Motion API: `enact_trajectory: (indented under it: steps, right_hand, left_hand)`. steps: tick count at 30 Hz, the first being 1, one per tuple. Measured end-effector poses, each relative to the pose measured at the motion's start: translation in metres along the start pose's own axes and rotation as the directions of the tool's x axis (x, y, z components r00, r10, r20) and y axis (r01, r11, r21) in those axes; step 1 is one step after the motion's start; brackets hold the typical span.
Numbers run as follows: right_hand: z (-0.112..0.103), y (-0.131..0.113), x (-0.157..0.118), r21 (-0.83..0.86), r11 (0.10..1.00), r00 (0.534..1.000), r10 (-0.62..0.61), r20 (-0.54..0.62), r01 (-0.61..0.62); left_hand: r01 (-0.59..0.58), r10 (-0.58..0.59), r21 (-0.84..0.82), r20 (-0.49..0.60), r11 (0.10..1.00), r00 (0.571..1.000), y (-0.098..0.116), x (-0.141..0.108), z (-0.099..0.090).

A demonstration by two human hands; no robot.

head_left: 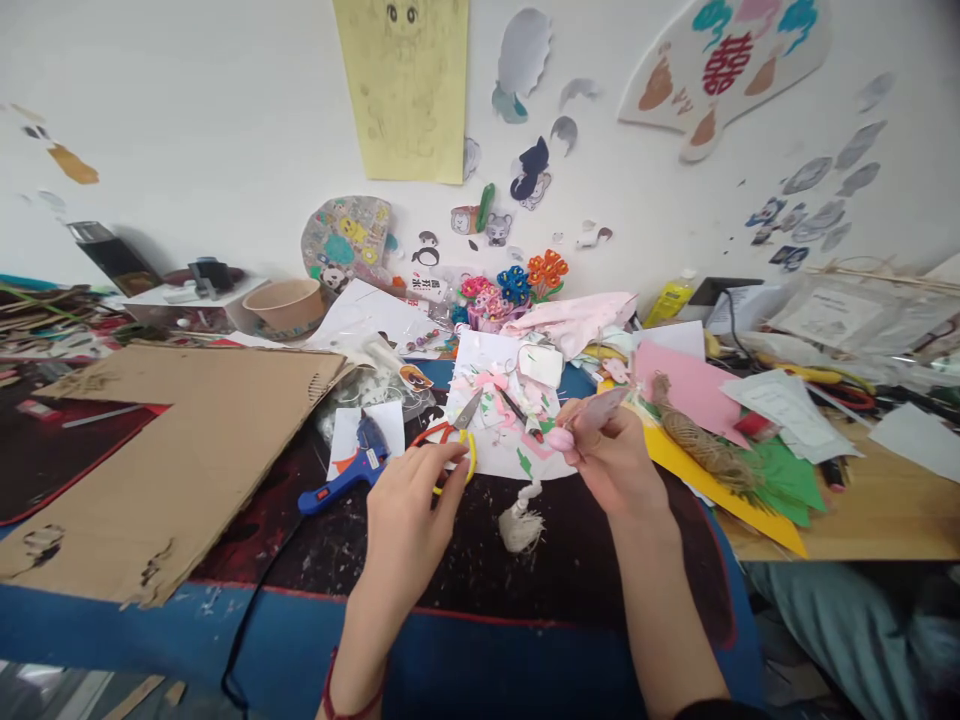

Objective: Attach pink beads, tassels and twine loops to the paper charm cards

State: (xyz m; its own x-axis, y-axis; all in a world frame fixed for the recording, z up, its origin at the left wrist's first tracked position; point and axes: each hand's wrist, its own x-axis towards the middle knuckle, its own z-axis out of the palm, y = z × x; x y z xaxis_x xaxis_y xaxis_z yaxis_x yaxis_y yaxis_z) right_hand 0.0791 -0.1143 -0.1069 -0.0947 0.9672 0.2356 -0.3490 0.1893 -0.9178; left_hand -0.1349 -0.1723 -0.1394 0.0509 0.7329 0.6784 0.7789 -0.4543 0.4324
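My right hand grips a small pale pink piece with a rounded end. A thin, flat pinkish part rises above its fingers; its exact kind is unclear. My left hand has thumb and index tips close together in a pinch, over the yellow handle of the scissors. Whatever those fingertips hold, if anything, I cannot make out. The scissors' blades point up and right, onto a white sheet littered with scraps. Below and between both hands is a white tassel.
Left of my left hand lies a blue glue gun, its black cord running off the front edge. Large cardboard covers the left side. On the right are twine, yellow card and green paper. Fuzzy flowers stand by the wall.
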Motion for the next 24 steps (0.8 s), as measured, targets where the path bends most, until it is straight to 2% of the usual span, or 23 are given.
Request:
enact_trajectory:
  steps: [2, 4, 7, 11, 14, 16, 20, 23, 24]
  right_hand:
    - [-0.006, 0.001, 0.001, -0.034, 0.997, 0.997, 0.071, 0.011, -0.071]
    - [-0.010, 0.003, 0.001, -0.059, 0.988, 0.990, 0.142, 0.018, -0.141]
    - [-0.015, 0.007, 0.000, -0.089, 0.960, 0.963, 0.268, 0.025, -0.265]
    - [-0.018, 0.014, 0.001, -0.117, 0.895, 0.900, 0.435, 0.026, -0.430]
    - [-0.017, 0.019, 0.002, -0.115, 0.851, 0.855, 0.518, 0.022, -0.512]
    - [-0.015, 0.021, 0.003, -0.101, 0.829, 0.832, 0.555, 0.025, -0.550]
    - [-0.011, 0.028, 0.004, -0.030, 0.808, 0.808, 0.589, 0.026, -0.588]
    - [-0.010, 0.035, 0.005, 0.044, 0.796, 0.797, 0.603, 0.032, -0.604]
    - [-0.010, 0.038, 0.006, 0.068, 0.790, 0.793, 0.608, 0.038, -0.609]
  left_hand:
    - [0.054, -0.059, 0.086, 0.060, 0.995, 0.996, -0.018, -0.013, -0.003]
    - [0.089, -0.100, 0.145, 0.075, 0.985, 0.992, -0.030, -0.024, -0.008]
    - [0.084, -0.103, 0.195, 0.090, 0.977, 0.991, -0.035, -0.032, -0.014]
    - [0.075, -0.089, 0.129, 0.107, 0.989, 0.990, -0.023, -0.031, -0.012]
    - [0.014, -0.017, 0.041, 0.074, 0.999, 0.997, -0.006, -0.025, 0.000]
    - [-0.028, 0.024, 0.051, 0.073, 0.998, 0.997, 0.003, -0.023, 0.009]
    - [-0.029, 0.028, 0.234, 0.004, 0.972, 1.000, -0.001, -0.026, 0.013]
    - [0.052, -0.036, 0.407, -0.048, 0.912, 0.998, -0.022, -0.033, 0.000]
    - [0.074, -0.059, 0.495, -0.047, 0.866, 0.997, -0.030, -0.035, -0.006]
